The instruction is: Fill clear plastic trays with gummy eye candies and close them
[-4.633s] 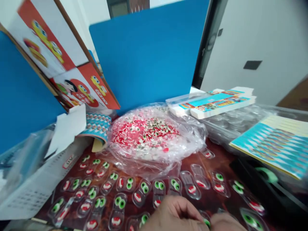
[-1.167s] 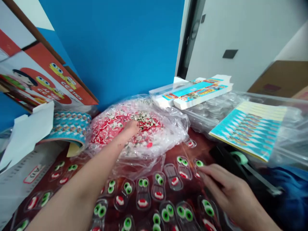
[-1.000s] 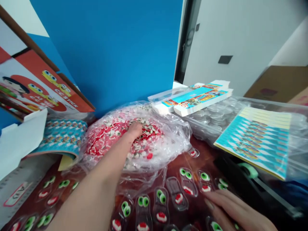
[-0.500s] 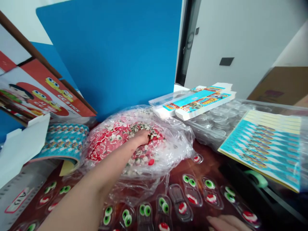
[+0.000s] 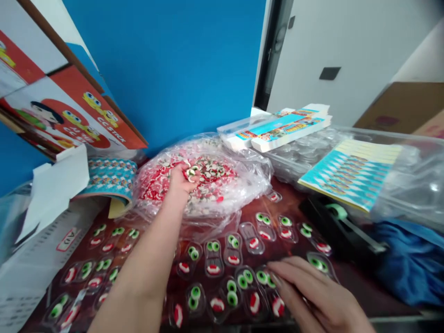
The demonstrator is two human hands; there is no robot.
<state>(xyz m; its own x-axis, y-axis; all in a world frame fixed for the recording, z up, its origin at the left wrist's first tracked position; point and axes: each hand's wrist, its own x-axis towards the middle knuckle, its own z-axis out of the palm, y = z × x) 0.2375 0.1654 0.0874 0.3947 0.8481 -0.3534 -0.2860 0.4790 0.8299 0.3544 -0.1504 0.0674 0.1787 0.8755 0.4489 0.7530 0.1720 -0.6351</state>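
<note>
My left hand [image 5: 183, 179] is over a clear plastic bag [image 5: 243, 185] heaped with red-and-white teeth-shaped pieces and round eye pieces. Its fingers curl around several small eye pieces [image 5: 192, 172]. At the lower right, my right hand [image 5: 315, 291] reaches across the table, fingers close together. Its fingertips touch the edge of a clear blister shell [image 5: 266, 289] holding green eyes and red teeth; whatever they may pinch is hidden. Many similar shells lie in rows, and one shell [image 5: 248, 233] shows a teeth piece but no eyes.
A black tape dispenser [image 5: 333, 231] and blue cloth [image 5: 412, 259] are on the right. Behind them, a sticker sheet stack [image 5: 350, 173] and printed boxes [image 5: 284, 132] rest on clear trays. On the left stand a sticker roll [image 5: 111, 178], white container [image 5: 65, 245] and printed cartons [image 5: 83, 111].
My left hand has drawn back left from deep in the heap, now with eye pieces in its fingers. My right hand has come further into view over the shells. The view has tilted down.
</note>
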